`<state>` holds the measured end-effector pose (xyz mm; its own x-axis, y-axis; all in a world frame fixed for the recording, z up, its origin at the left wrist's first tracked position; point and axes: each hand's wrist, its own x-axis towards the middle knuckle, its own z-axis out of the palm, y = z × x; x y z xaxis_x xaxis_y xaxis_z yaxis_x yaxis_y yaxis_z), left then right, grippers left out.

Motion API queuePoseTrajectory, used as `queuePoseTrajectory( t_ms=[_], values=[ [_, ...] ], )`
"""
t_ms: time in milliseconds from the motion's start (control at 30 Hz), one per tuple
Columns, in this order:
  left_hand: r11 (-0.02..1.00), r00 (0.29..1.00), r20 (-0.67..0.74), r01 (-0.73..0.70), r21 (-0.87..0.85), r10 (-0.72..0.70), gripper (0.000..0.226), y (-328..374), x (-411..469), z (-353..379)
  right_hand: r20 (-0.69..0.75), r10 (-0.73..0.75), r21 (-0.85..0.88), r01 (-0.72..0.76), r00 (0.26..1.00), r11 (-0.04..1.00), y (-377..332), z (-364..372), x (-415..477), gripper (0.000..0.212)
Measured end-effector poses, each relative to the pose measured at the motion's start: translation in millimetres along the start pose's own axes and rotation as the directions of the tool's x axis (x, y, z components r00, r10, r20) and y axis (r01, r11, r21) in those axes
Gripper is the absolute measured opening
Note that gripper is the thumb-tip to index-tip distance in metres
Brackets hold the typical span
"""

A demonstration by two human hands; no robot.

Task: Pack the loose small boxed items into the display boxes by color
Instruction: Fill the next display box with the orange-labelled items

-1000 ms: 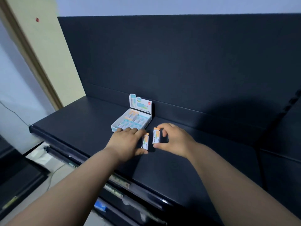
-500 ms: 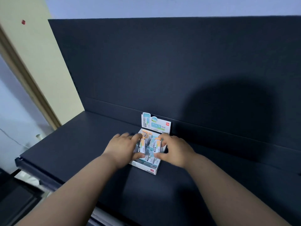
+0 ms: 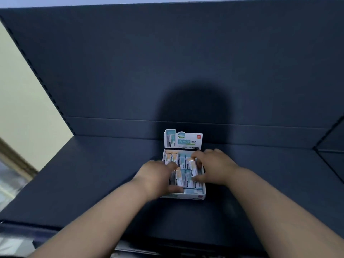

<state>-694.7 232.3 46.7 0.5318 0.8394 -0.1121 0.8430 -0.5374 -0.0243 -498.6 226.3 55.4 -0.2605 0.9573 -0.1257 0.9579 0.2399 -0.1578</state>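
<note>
Pinching boxed items (image 3: pixel 192 167) between curled fingers (image 3: pixel 200 155)

The left grip (image 3: pixel 158 175) hides one near corner of the display box (image 3: pixel 193 196), whose header card (image 3: pixel 183 140) print is blurred

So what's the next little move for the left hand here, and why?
Probably ease the orange box in the left hand down into the display box, in front of the orange pair at its back left; it looks tilted, unseated. The right hand holds a second box.
</note>
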Motion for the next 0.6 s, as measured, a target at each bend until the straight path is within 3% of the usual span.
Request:
queuePoseTrajectory(
  t_ms=[133, 333, 600],
  values=[
    [0.998, 0.998, 0.026, -0.05, 0.03, 0.049, 0.077, 10.2, 2.4, -2.7, -0.007, 0.003, -0.052, -0.003, 1.0, 0.999, 3.9, -1.2, -15.1, 0.058],
    [0.996, 0.998, -0.048, 0.045, -0.078, -0.048, 0.074, 9.1, 12.7, -13.6, -0.087, 0.043, 0.064, -0.037, 0.995, 0.997, 5.1, -3.2, -13.3, 0.059],
    [0.998, 0.997, -0.058, 0.054, -0.012, -0.055, 0.069, 10.0, 36.7, -11.1, -0.094, 0.065, -0.007, -0.066, 0.993, 0.998, 9.1, 4.9, 3.7, 0.059]
  ],
)
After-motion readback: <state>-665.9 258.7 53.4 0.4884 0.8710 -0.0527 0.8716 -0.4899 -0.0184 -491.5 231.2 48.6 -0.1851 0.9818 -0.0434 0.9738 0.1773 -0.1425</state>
